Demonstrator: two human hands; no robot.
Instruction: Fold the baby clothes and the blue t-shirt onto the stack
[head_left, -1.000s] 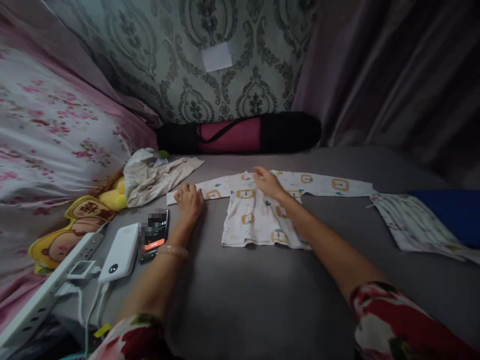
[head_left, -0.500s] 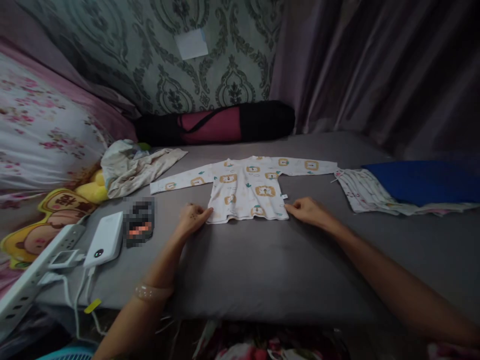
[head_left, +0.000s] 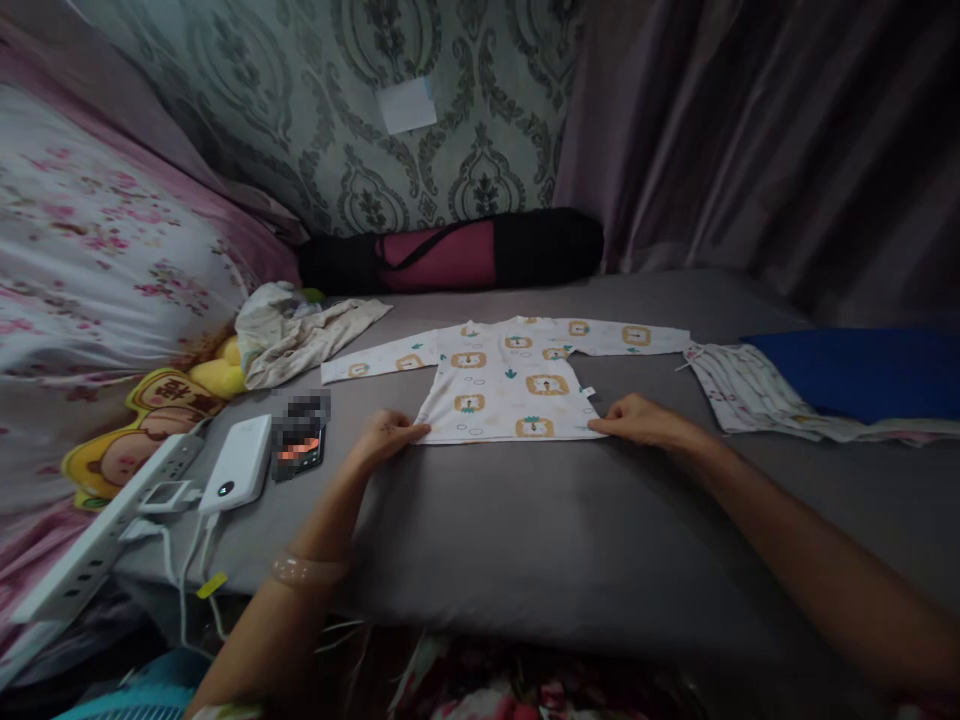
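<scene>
A small white long-sleeved shirt with yellow lion-face prints lies spread on the grey sheet, its sleeves stretched out to both sides and its neckline away from me. My left hand pinches the bottom left corner of the hem between thumb and fingers. At the bottom right corner, my right hand grips the hem the same way. The hem runs nearly straight between them. A small white tag sticks out of the shirt's side above my right hand.
Folded clothes and a blue cloth lie right; a crumpled garment lies left. Nearer left are a phone, a white power bank, a power strip and a yellow cushion. A black-and-red bag lies behind.
The shirt's hem has been pulled wider and straighter, with my right hand farther out from my left. The whole view has shifted, so the surroundings appear farther right.
</scene>
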